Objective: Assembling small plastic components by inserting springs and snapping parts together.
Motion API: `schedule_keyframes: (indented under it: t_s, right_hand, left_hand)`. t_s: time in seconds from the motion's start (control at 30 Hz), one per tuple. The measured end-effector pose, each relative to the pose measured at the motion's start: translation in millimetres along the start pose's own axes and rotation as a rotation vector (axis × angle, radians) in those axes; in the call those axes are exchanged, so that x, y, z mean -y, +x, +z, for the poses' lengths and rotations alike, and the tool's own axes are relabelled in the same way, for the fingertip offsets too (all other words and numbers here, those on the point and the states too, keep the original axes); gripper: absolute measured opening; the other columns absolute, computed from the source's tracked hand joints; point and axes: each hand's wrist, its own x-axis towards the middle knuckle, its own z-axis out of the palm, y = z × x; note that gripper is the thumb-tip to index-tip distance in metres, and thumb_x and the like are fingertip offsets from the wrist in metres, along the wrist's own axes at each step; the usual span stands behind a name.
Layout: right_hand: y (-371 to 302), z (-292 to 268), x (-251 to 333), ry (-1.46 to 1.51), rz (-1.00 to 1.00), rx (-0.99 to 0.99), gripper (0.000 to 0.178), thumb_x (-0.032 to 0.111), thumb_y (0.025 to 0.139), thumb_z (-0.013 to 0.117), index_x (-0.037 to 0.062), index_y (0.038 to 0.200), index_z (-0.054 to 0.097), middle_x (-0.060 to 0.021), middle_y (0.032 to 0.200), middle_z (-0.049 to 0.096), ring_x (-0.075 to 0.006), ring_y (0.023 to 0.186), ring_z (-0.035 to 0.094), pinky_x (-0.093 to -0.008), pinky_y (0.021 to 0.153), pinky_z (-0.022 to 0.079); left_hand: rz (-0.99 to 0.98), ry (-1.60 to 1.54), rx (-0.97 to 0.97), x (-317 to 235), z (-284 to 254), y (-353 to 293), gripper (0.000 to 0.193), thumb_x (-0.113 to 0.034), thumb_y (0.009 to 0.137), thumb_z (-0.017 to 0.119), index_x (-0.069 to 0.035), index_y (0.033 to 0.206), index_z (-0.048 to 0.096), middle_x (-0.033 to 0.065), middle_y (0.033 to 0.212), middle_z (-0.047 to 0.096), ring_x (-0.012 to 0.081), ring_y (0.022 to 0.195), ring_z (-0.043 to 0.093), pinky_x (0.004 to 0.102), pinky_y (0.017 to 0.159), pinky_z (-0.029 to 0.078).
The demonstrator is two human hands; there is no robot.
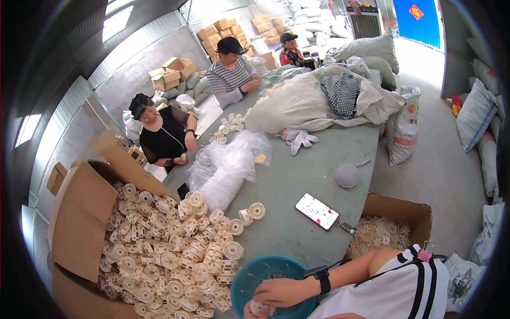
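At the bottom edge, my left hand [248, 311] holds a small, cream-coloured round plastic part [257, 308], and the frame cuts that hand off. My right hand [284, 292], a black band at its wrist, reaches in from the right with its fingers bent down onto the same part. Its fingertips are partly hidden. Both hands are over the near side of a teal plastic bowl [240, 274], where small bits lie that I cannot make out. Left of the bowl spreads a big heap of cream spool-like plastic parts [175, 260].
The heap spills from a cardboard box [79, 212]. A phone [317, 211], a grey round object [348, 176], clear plastic bags [228, 162] and gloves [298, 140] lie on the table. Right stands a box [409, 210] of tiny pieces. Three people sit farther off, beside large sacks [297, 103].
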Motion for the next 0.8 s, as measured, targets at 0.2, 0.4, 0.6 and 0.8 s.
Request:
schedule_keyframes:
  t_s: [0.2,0.4,0.6,0.8]
  right_hand:
    - [1.8,5.7,5.9,-0.068,0.012,0.048,0.021,0.013,0.083,0.054,0.001,0.1,0.053,-0.0135,0.099,0.051,-0.0292,0.092,0.051,-0.0352,0.078,0.044]
    - [4.8,5.3,11.6,-0.117,0.073,0.128,0.017,0.018,0.082,0.056,0.003,0.088,0.051,-0.0132,0.091,0.051,-0.0284,0.09,0.052,-0.0363,0.073,0.044]
    - [3.3,-2.1,18.5,0.217,0.412,0.229,0.023,0.023,0.084,0.053,0.0018,0.091,0.049,-0.019,0.081,0.058,-0.0352,0.08,0.058,-0.0421,0.067,0.045]
    - [9.9,0.1,-1.0,0.346,0.49,-0.015,0.025,0.026,0.09,0.051,0.0032,0.099,0.056,-0.0109,0.077,0.06,-0.0205,0.065,0.058,-0.032,0.061,0.047]
  left_hand:
    - [-0.004,-0.063,-0.037,-0.1,8.5,-5.9,0.057,-0.037,0.077,0.071,0.0,0.116,0.051,0.0067,0.097,0.06,0.0142,0.088,0.053,0.0287,0.077,0.046]
    - [0.02,-0.069,-0.039,36.9,3.6,-8.4,0.053,-0.032,0.078,0.071,-0.001,0.116,0.051,0.0086,0.097,0.059,0.0162,0.088,0.053,0.0274,0.076,0.047]
    - [0.061,-0.213,0.025,15.2,5.5,-7.8,0.061,-0.023,0.08,0.068,-0.001,0.128,0.038,0.014,0.117,0.05,0.0204,0.102,0.051,0.0321,0.081,0.048]
    - [0.089,-0.567,0.207,14.4,-4.9,-14.4,0.073,-0.019,0.079,0.07,0.0,0.135,0.029,0.0136,0.128,0.043,0.0253,0.113,0.048,0.037,0.094,0.043]
